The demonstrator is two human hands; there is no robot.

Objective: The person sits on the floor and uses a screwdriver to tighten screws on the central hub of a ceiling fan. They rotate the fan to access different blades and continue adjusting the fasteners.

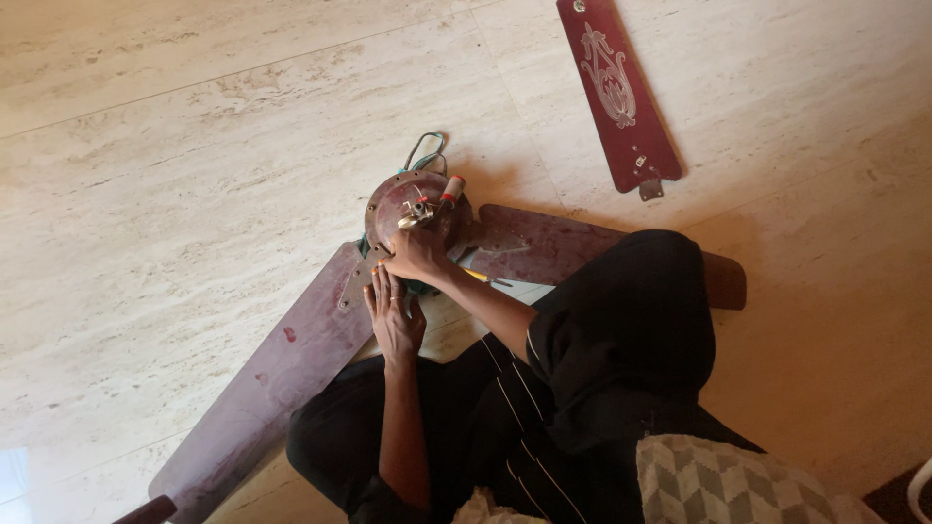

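On the stone floor (194,146), the right hand (417,254) grips the ceiling fan motor hub (403,199); the left hand (394,315) lies flat, open, on a blade (282,378), steadying it mid-disassembly; the hub fasteners look next.

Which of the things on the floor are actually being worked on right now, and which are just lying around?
In hand:
fan motor hub, gripped at its near edge by the right hand
attached blade, with the left hand flat on its bracket end
second attached blade

Lying about:
detached blade, apart on the floor
screwdriver beside the hub
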